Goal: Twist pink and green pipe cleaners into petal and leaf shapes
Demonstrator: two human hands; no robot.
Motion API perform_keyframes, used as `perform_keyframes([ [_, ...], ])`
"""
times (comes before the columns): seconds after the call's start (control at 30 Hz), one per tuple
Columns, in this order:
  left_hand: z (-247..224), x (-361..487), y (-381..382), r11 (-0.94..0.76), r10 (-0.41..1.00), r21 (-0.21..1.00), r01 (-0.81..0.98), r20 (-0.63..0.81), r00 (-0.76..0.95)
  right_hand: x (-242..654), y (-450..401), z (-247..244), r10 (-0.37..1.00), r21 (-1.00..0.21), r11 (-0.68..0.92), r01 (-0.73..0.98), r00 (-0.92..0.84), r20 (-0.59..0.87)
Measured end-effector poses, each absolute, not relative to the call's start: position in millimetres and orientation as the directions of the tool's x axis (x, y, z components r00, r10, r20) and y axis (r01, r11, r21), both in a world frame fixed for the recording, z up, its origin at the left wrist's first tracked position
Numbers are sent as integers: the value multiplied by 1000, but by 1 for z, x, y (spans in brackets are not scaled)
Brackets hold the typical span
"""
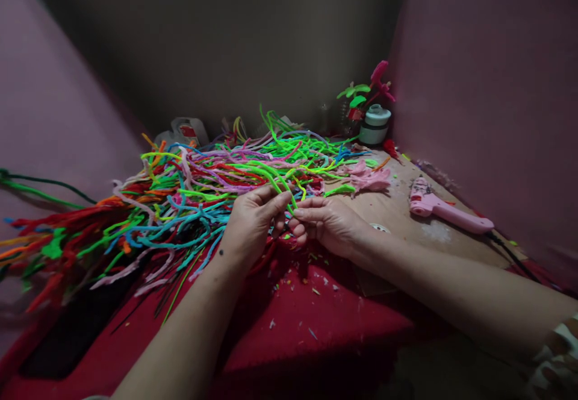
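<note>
Bare forearms [189,328] reach from seven and four o'clock, left hand [253,219] and right hand [332,224] both pinching bright-green fuzzy stems [267,174]; pink plastic glue gun [451,212] at three o'clock

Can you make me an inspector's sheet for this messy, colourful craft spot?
Surface: red cloth, with a brown board at right.
Job's things: green pipe cleaner in hand; pile of mixed-colour pipe cleaners behind and left; pink glue gun lying on the board.
Clutter: small scraps scattered on the cloth; lidded jar at the back.
Hands: left hand and right hand both hold the green pipe cleaner.
Cables: black cord from the glue gun.
Surroundings: pinkish walls; dim light.
</note>
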State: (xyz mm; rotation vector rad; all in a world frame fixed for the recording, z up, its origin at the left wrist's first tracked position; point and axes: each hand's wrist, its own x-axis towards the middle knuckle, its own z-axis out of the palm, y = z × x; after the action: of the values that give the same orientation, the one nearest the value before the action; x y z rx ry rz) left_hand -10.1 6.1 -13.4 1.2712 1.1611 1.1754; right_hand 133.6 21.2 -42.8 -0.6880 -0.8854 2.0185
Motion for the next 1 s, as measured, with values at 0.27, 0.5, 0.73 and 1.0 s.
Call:
perform_keyframes([
  [0.27,-8,-15,6,10,990,999,47,-17,142,136,26,-47,798,-786,-446,-427,-587,-134],
  [0.5,1,-17,4,-59,976,981,185,18,216,138,27,-50,718,-679,-599,-425,-661,-219],
  [0.73,-2,-18,4,-66,992,986,154,48,115,135,20,-45,737,-762,-524,-381,-651,-181],
  [1.0,-4,-13,3,34,999,990,138,-28,-42,134,10,-38,901,-996,42,75,-435,6],
])
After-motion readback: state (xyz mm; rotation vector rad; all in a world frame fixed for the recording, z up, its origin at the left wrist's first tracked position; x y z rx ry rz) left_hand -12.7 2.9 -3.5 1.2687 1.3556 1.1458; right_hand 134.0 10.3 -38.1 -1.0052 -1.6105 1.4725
